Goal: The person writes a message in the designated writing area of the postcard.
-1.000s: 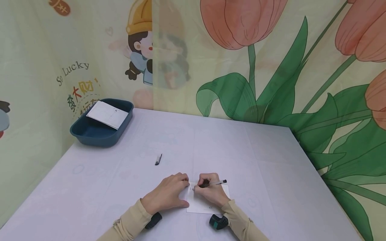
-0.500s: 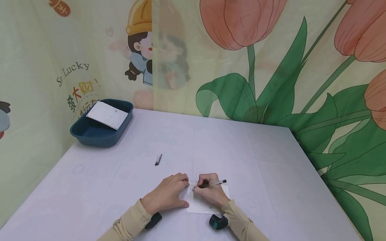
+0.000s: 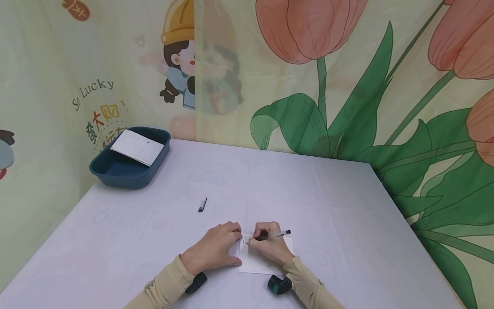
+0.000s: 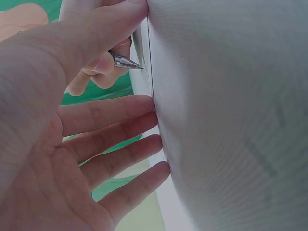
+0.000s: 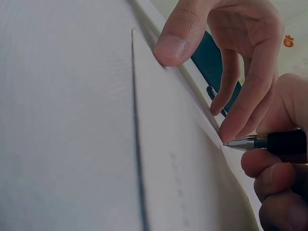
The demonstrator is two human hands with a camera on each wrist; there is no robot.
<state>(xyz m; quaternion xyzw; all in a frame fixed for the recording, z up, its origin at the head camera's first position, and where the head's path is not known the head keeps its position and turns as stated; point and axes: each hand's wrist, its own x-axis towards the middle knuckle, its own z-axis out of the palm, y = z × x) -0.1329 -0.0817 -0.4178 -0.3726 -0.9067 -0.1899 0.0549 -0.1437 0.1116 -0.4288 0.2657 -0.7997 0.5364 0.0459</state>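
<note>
A small white sheet of paper point(image 3: 254, 262) lies on the table, with faint dark marks near its upper left and lower edge. My right hand point(image 3: 272, 246) pinches a black and clear pen point(image 3: 278, 234), and in the right wrist view the metal tip of the pen point(image 5: 240, 143) touches the paper. My left hand point(image 3: 216, 246) rests at the paper's left edge, thumb and fingertips spread apart along it. In the left wrist view the straight fingers point(image 4: 125, 185) of that hand touch down. The right palm hides part of the sheet.
A pen cap point(image 3: 202, 204) lies on the white table point(image 3: 293, 184) beyond the left hand. At the far left corner stands a blue basin point(image 3: 127, 180) with a white pad-like stack point(image 3: 138, 147) leaning in it. Dark wrist devices point(image 3: 279, 284) sit under both wrists.
The pen in my right hand shifts very slightly over the upper left of the paper. My left hand stays in place.
</note>
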